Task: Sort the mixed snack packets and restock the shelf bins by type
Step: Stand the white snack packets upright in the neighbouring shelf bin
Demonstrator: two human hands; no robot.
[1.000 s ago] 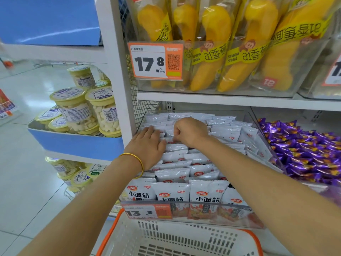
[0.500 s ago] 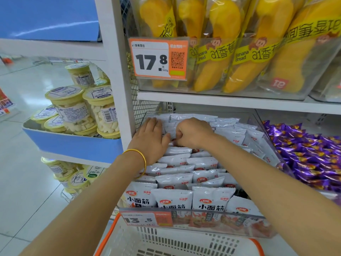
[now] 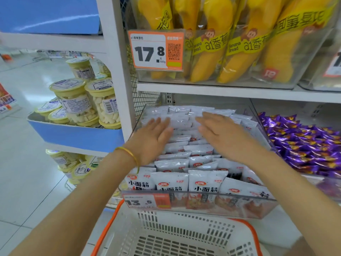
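Your left hand (image 3: 153, 139) and right hand (image 3: 219, 137) are both flat, palms down and fingers straight. Each grip is wide and holds nothing. The hands are side by side with a gap between them, over the rear rows of the white packets (image 3: 173, 183). The fingertips are blurred, so I cannot tell whether you are pressing the packet tops or hovering just above them. Flat palms suit this step, I judge, because they level and pack a whole row at once, where a pinch would shift only one packet.

The packets stand upright in overlapping rows, labels facing forward, so each row props up the next and the front labels read over the wall of the clear bin (image 3: 203, 206). This bin sits at the left end of the lower shelf, against the white upright, with its price tag (image 3: 145, 201) at the front left corner. It looks nearly full of one type.

The purple packets (image 3: 304, 145) lie loose in the next bin to the right, kept apart by the clear side wall. Banana bread packs (image 3: 217, 43) stand on the upper shelf (image 3: 221, 89).

Below the front edge, the white basket (image 3: 184, 235) waits within reach, and the part in view shows no packets. Mind the front row: a hard push from behind could tip it over the low wall.
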